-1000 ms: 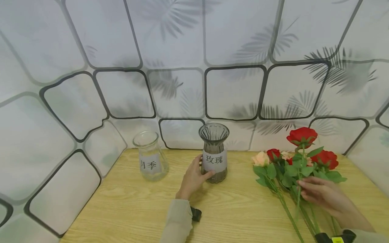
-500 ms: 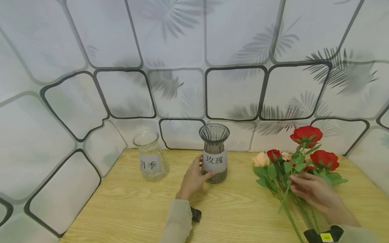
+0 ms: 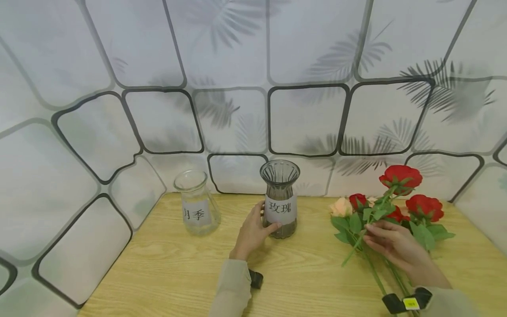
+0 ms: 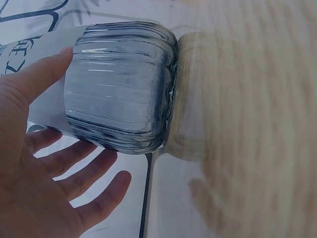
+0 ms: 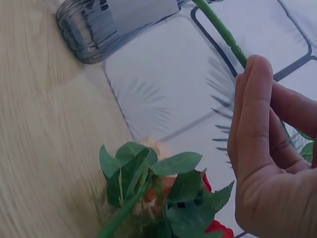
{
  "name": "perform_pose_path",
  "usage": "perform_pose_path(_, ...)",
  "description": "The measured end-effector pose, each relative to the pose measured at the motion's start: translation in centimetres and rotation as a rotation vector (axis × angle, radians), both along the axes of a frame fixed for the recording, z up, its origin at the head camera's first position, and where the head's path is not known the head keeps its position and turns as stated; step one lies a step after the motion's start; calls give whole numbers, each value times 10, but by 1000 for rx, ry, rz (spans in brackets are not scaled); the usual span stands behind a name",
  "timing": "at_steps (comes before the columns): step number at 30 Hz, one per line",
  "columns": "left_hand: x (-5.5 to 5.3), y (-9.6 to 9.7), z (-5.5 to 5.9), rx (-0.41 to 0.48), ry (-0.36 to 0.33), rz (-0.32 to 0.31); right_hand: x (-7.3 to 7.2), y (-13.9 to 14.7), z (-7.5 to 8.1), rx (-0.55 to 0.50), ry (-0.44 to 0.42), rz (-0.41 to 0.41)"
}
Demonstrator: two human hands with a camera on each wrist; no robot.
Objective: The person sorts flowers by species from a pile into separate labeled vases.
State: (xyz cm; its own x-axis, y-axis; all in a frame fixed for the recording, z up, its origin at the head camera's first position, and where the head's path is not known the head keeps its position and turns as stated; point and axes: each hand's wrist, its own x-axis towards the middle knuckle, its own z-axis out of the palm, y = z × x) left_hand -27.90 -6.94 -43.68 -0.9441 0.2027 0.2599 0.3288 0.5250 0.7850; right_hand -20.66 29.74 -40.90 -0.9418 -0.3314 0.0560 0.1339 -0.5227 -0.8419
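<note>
Thumb in front and fingers behind, my left hand (image 3: 253, 231) holds the lower part of a grey ribbed glass vase (image 3: 280, 211), which stands upright on the table. Its white paper label carries dark characters, and its mouth has no flowers in it. In the left wrist view, the thumb lies on the label (image 4: 52, 99). My right hand (image 3: 400, 248) pinches the green stem of a red rose (image 3: 401, 178), raised over the other flowers. The stem's lower end slants down to the left, apart from the vase. In the right wrist view that stem (image 5: 218, 25) passes between the fingertips.
A clear glass vase (image 3: 198, 218) with a paper label stands left of the grey one. More flowers lie at the right: a red rose (image 3: 424, 208), a peach one (image 3: 341, 207) and others partly hidden. A patterned wall (image 3: 233, 119) rises behind the wooden table (image 3: 166, 273).
My right hand has moved left with the rose, and the stem has tilted from nearly upright to a slant with its lower end leftward. The left hand and both vases stay in place.
</note>
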Motion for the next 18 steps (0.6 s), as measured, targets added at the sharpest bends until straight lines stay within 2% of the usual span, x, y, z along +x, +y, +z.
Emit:
perform_pose_path(7,0,0,1,1,-11,3,-4,-12,4,-54,4,9)
perform_pose_path(13,1,1,3,1,-14,10,-8,-21,9,-38,10,-26)
perform_pose_path(18,2,1,3,1,-15,9,-11,-27,10,-52,36,-23)
